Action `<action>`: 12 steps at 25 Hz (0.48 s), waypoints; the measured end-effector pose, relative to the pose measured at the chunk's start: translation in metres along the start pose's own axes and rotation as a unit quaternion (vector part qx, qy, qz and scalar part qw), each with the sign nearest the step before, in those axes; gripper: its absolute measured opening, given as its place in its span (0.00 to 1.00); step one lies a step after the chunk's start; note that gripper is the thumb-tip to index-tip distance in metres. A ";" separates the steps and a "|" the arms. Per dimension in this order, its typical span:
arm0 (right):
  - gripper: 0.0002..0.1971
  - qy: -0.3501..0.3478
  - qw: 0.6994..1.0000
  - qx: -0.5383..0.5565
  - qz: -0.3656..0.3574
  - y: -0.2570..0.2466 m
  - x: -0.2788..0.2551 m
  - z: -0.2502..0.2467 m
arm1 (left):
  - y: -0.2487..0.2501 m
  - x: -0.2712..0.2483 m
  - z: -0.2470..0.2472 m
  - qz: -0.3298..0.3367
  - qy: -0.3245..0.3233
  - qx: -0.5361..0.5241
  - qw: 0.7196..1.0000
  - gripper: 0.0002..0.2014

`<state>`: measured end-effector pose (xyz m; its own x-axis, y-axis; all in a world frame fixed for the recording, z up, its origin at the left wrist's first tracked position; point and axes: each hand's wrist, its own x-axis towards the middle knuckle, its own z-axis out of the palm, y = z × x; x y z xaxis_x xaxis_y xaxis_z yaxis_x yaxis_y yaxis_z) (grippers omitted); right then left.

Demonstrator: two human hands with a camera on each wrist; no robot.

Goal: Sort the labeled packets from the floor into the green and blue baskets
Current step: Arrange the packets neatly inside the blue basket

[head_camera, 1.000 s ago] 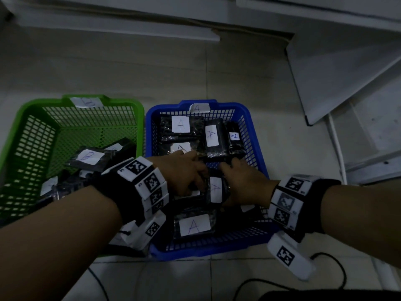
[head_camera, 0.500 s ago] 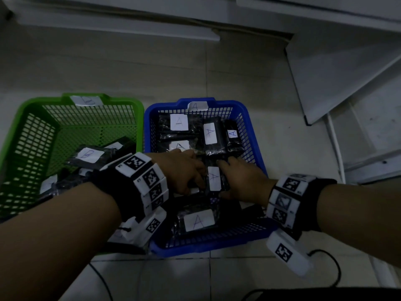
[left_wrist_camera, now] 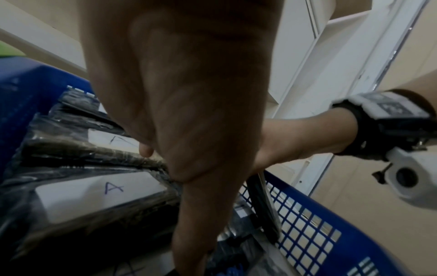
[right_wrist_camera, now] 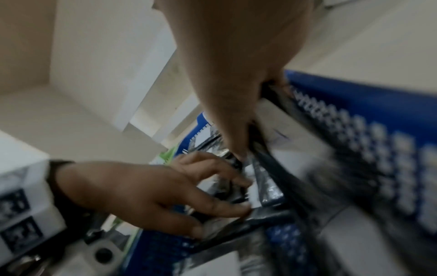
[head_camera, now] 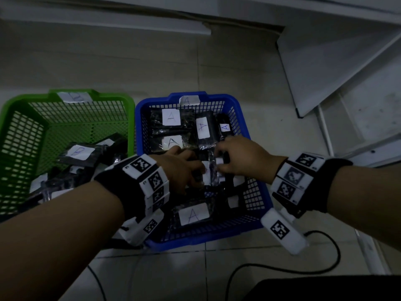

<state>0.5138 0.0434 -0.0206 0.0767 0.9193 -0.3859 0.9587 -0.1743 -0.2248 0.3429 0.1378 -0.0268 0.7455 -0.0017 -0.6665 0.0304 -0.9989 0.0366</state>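
Both hands are down in the blue basket (head_camera: 256,192), which sits on the tiled floor (head_camera: 217,61) just beside the green basket (head_camera: 13,135). The left hand (head_camera: 180,168) lies over the middle of the blue basket with its fingers (right_wrist_camera: 227,211) spread and fairly straight, their tips resting on a dark packet (head_camera: 209,174) that stands on edge between the two hands. Its grip looks apart — pressing, not wrapped round anything. The right hand (head_camera: 240,157) comes in from the other side, fingers bent down onto the same packet; in the right wrist view, which is blurred, its fingertips sit against the top edge of upright packets near the basket wall. Whether that grip is clamped on the packet or only touching it I cannot tell.

Other packets lie flat in the blue basket, each with a white label marked A: three along the far end (head_camera: 204,127) and one at the near end (head_camera: 193,213). A label marked A is also stuck on the far rim (head_camera: 188,100).

The green basket holds a loose pile of dark packets toward its near side; the top one (head_camera: 78,152) carries a white label with a blue letter — too faint to read surely. A black cable (head_camera: 314,270) loops over the floor near the right wrist.
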 end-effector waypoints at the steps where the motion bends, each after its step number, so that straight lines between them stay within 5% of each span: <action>1: 0.20 -0.026 1.000 -0.014 0.002 -0.003 0.000 0.001 | 0.001 0.000 -0.001 -0.006 -0.002 0.004 1.000 0.25; 9: 0.28 -0.107 0.989 -0.096 0.025 -0.019 -0.006 0.013 | 0.003 0.001 0.001 -0.018 -0.010 0.023 1.000 0.27; 12: 0.28 -0.073 0.989 -0.114 0.057 -0.022 -0.005 0.016 | 0.006 0.004 0.000 -0.018 -0.018 0.035 0.999 0.27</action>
<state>0.4875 0.0368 -0.0275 0.1625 0.8344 -0.5266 0.9844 -0.1734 0.0291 0.3461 0.1317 -0.0299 0.7208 0.0339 -0.6923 0.0086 -0.9992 -0.0399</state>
